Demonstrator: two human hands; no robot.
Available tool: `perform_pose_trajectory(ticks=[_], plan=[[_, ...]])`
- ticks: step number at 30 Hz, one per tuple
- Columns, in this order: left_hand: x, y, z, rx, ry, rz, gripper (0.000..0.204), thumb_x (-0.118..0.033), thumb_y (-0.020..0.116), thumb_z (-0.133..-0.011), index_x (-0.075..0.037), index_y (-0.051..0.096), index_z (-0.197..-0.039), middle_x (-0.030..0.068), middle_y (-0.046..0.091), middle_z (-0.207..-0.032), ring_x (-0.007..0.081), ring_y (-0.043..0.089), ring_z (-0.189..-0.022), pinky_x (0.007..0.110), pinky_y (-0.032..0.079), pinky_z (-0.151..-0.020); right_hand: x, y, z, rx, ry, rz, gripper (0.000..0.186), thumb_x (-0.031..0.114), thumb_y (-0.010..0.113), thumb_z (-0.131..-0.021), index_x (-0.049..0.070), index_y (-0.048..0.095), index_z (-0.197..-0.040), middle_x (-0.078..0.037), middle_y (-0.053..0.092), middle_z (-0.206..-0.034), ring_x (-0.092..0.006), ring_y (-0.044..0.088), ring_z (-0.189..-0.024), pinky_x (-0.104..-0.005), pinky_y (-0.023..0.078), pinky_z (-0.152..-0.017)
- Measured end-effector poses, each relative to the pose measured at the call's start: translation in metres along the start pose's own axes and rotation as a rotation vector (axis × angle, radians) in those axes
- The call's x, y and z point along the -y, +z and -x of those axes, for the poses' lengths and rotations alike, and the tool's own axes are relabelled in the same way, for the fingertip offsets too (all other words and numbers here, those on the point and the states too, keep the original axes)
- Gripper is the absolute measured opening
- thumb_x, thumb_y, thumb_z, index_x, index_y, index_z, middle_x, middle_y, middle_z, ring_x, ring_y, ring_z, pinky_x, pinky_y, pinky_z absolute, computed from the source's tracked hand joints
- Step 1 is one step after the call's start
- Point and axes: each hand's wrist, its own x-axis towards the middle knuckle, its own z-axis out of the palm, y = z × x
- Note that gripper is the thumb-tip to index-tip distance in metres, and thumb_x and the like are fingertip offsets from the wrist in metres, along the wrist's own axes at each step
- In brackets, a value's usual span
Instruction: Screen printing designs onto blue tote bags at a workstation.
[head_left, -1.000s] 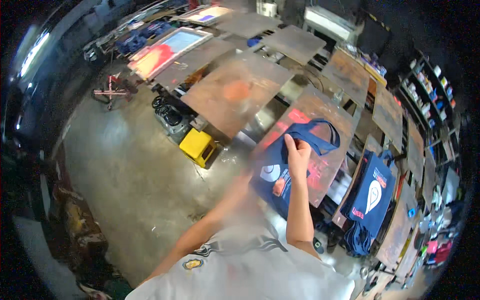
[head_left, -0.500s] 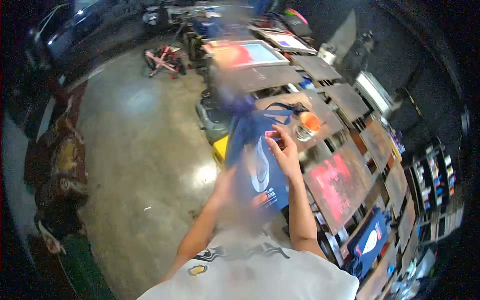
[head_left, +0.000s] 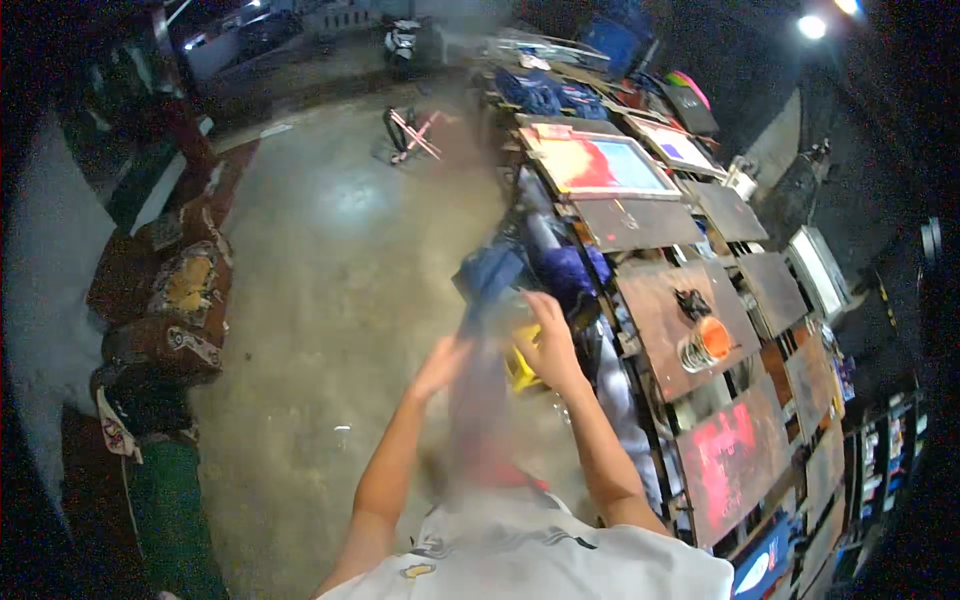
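Note:
A navy blue tote bag (head_left: 490, 272) hangs in front of me over the floor, its cloth bunched and its lower part lost in a blurred band. My left hand (head_left: 440, 366) is at its near left side, fingers curled in toward the cloth, their tips smeared. On the right side my right hand (head_left: 548, 345) has bent fingers and thumb closed on the bag's edge. The small pink piece does not show. Below and behind my right hand is a yellow object (head_left: 522, 360), partly covered.
To the right runs a printing table with flat brown boards (head_left: 685, 320). An orange-rimmed pot (head_left: 708, 342) stands on one, and a pink-stained board (head_left: 733, 455) lies nearer. Framed screens (head_left: 608, 165) rest farther back. Patterned armchairs (head_left: 185, 290) line the left of the concrete floor (head_left: 320, 300).
My view has swung left, away from the boards. The bag has gone from spread out with its white print showing to bunched up over the floor. My right hand's pink piece has gone from sight.

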Motion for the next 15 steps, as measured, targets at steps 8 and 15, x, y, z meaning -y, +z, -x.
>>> perform_pose_trajectory(ticks=[8, 15], plan=[[-0.092, -0.118, -0.071, 0.255, 0.147, -0.872, 0.035, -0.031, 0.058, -0.101, 0.001, 0.066, -0.114, 0.0114, 0.072, -0.096, 0.0193, 0.064, -0.088, 0.037, 0.052, -0.084, -0.055, 0.014, -0.171, 0.022, -0.42, 0.429, 0.038, 0.011, 0.082, -0.069, 0.011, 0.073, -0.106, -0.017, 0.045, -0.15, -0.0391, 0.045, -0.133, -0.0452, 0.042, -0.107], [-0.152, -0.172, -0.114, 0.224, -0.128, -1.013, 0.031, -0.025, 0.06, -0.098, 0.0, 0.067, -0.116, 0.0179, 0.071, -0.112, 0.0265, 0.067, -0.103, 0.039, 0.051, -0.092, -0.108, 0.057, -0.278, 0.283, -0.416, 0.034, 0.031, 0.008, 0.076, -0.076, 0.007, 0.066, -0.105, -0.015, 0.059, -0.133, -0.0382, 0.053, -0.122, -0.0472, 0.045, -0.104]])
